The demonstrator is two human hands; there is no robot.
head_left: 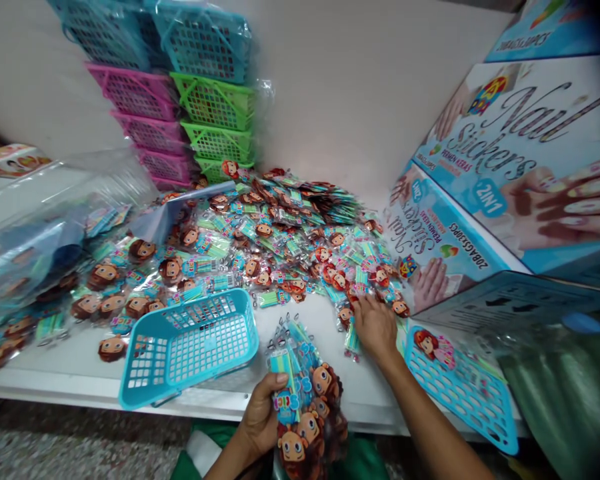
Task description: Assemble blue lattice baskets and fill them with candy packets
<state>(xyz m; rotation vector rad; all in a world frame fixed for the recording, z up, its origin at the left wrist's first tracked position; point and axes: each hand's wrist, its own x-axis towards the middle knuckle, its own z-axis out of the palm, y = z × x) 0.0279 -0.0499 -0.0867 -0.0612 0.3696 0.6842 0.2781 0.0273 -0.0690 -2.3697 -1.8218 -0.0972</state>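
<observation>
My left hand [263, 413] grips a bunch of clear stick packets [295, 400] near the table's front edge. Their blue labels read "Stick" and carry a brown-haired cartoon head. My right hand [375, 325] reaches to the right front of a large packet pile [280, 233], its fingers bent over a packet there; the fingertips are partly hidden. Close by lie packets with a red-haired figure [334, 277]. A blue plastic basket [190, 340] stands left of my left hand, with nothing in it. Right of my right forearm, a red-haired packet [435, 350] rests on a flat blue perforated piece [460, 390].
Stacked baskets in blue [205, 43], pink [135, 93] and green [215, 103] stand at the back left, wrapped in clear film. Nail Stickers boxes [520, 147] wall off the right. A clear plastic bag [60, 233] lies over packets at left. A green bag [565, 393] bulges at lower right.
</observation>
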